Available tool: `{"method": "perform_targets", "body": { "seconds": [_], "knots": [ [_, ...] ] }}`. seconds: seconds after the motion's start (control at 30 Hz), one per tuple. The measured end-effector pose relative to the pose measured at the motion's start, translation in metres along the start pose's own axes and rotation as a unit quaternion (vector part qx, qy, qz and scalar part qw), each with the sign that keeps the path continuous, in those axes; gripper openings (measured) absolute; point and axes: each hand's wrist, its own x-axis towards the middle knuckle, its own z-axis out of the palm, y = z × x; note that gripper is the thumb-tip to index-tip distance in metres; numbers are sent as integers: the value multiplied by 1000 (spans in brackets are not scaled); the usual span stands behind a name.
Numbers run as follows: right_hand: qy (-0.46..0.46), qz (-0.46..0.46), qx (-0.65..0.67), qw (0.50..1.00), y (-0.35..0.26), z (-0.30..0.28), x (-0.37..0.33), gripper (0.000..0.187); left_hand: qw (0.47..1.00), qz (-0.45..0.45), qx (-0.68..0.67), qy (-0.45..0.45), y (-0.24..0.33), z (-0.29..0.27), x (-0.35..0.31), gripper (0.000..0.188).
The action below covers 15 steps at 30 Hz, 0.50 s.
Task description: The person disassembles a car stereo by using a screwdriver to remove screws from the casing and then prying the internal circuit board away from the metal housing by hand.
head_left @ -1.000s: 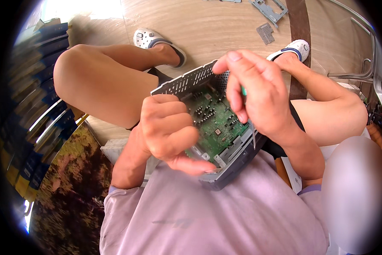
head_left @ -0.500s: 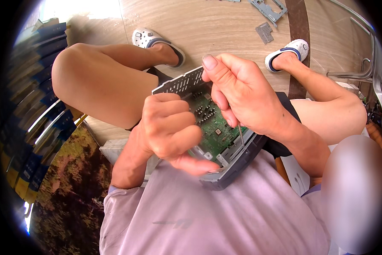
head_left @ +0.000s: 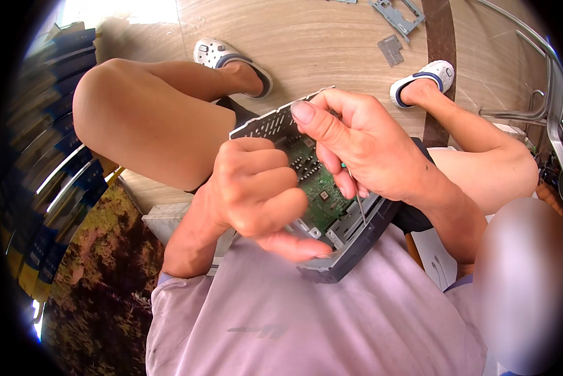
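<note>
An opened electronics unit (head_left: 339, 266) rests tilted in my lap, with a dark plastic front along its near edge and a perforated metal wall at the far side. Inside it lies a green circuit board (head_left: 321, 203). My left hand (head_left: 256, 194) is closed over the unit's left side, its thumb pressed along the inside of the near edge. In my closed right hand (head_left: 366, 138) is a screwdriver; its thin metal shaft (head_left: 360, 203) points down to the inner side of the dark front. The palm hides most of the handle, though a bit of green shows between the fingers.
On the tiled floor ahead lie a grey metal bracket (head_left: 399, 17) and a small perforated metal plate (head_left: 391, 50). Stacked blue and yellow items (head_left: 62, 125) stand at the left. Curved metal tubing (head_left: 520, 114) is at the right, beside my leg.
The unit and my left hand have shifted slightly right. My right hand has tilted a little, exposing more of the screwdriver shaft and some green of its handle.
</note>
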Motion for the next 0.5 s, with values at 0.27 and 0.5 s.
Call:
{"method": "perform_targets", "body": {
  "seconds": [0.27, 0.5],
  "knots": [
    [-37, 49, -23, 998, -7, -8, 4, 49, 1000, 2, -3, 4, 0, 0, 1, 63],
    [-37, 38, -33, 998, -7, -6, 5, 50, 1000, 1, -8, 2, 0, 0, -1, 63]
  ]
}}
